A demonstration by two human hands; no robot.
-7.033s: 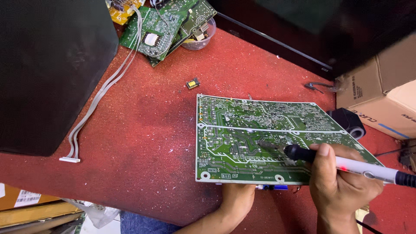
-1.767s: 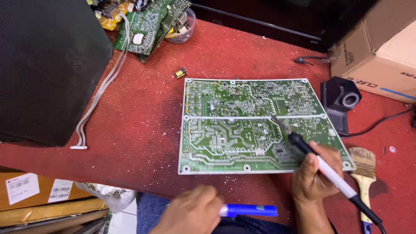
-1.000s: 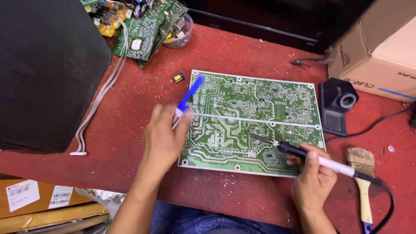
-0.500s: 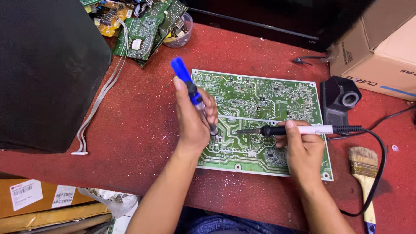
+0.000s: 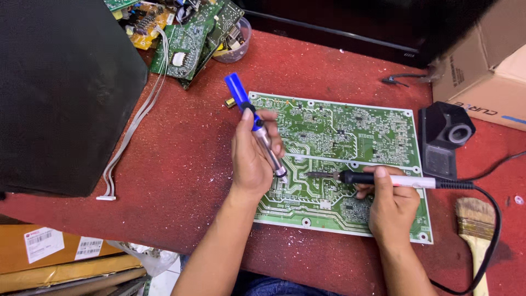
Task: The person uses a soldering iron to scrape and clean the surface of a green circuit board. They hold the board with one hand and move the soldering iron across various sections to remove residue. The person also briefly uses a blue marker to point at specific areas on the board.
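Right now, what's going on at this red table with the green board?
A person is working on the solder side of a large green circuit board lying flat on the red table. The left hand holds a blue-topped desoldering pump tip-down on the board. The right hand holds a soldering iron, its tip pointing toward the pump's nozzle. A paintbrush and a black iron stand sit to the right.

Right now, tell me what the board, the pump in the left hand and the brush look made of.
Circuit board: green laminate, glossy, pale metal traces.
Desoldering pump: blue plastic top, silvery metal-looking barrel.
Brush: pale wood-like handle, tan bristles, probably hair or fibre.
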